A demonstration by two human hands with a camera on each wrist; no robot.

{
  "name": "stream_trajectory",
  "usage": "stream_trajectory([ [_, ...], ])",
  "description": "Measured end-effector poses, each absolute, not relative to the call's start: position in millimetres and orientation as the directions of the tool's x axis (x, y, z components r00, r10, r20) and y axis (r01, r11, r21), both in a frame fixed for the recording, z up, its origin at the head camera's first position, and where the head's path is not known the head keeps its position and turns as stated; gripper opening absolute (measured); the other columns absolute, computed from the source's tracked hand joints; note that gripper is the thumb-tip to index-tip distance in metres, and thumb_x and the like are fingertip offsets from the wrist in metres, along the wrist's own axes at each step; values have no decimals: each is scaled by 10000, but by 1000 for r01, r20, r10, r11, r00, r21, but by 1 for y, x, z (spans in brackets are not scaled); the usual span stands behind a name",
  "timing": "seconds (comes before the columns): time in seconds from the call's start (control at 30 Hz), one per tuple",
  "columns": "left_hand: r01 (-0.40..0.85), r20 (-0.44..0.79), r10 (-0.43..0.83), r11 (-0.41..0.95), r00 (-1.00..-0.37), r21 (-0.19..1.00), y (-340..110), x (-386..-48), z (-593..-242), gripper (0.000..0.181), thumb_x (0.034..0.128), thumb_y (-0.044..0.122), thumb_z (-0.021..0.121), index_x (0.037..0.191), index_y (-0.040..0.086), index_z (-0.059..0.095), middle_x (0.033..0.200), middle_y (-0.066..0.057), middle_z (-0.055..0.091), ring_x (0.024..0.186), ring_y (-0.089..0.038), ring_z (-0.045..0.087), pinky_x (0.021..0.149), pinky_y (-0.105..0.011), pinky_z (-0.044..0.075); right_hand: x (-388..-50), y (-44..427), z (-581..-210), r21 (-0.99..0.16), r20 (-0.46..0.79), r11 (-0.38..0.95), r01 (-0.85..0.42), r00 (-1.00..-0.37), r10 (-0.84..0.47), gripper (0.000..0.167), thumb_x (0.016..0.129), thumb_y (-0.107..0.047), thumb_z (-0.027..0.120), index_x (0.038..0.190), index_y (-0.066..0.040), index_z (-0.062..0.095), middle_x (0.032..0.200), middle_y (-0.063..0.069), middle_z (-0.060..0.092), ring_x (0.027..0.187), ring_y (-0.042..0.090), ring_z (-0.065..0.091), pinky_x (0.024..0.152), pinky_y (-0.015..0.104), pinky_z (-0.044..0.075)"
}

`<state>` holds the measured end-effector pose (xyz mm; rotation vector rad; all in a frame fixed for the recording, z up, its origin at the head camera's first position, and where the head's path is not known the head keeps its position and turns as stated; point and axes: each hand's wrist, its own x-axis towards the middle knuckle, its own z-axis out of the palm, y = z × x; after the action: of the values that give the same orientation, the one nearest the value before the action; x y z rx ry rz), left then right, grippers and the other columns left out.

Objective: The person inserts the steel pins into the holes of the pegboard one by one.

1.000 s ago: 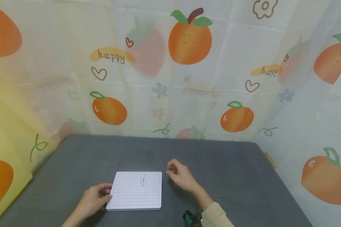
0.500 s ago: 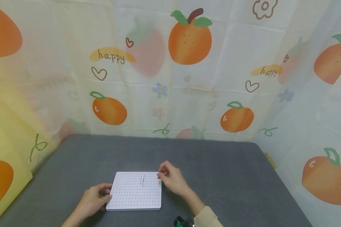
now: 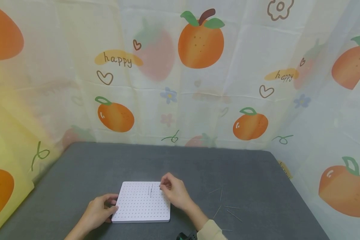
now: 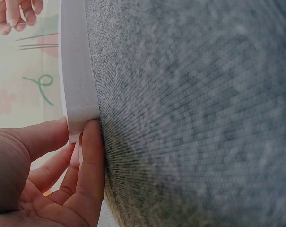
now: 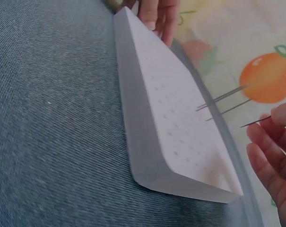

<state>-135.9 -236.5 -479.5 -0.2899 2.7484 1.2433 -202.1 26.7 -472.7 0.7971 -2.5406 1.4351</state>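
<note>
A white board with rows of small holes lies on the dark table. Thin metal pins stand upright in its far part, also visible as pins in the right wrist view. My left hand grips the board's left edge, thumb on top and fingers at the side, as the left hand shows closely. Between thumb and fingers my right hand pinches another thin pin, its tip above the board's far right part and clear of the surface.
Several loose pins lie scattered on the table right of the board. A black and green device sits at the right wrist. A fruit-patterned curtain hangs behind the table and along its sides.
My right hand has moved left from beside the board to above its far right part, uncovering more loose pins on the table. The left hand and the board have stayed put.
</note>
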Motion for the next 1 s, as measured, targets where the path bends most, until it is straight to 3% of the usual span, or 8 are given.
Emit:
stream_trajectory([
  [1.0, -204, -161, -127, 642, -979, 739, -236, -134, -478, 421, 748, 26, 664, 1156, -35, 581, 893, -81, 615, 628, -138, 566, 455, -260, 511, -201, 9, -489, -700, 349, 496, -515, -851, -391, 34, 826, -131, 612, 849, -114, 594, 767, -66, 600, 684, -7, 503, 609, 124, 420],
])
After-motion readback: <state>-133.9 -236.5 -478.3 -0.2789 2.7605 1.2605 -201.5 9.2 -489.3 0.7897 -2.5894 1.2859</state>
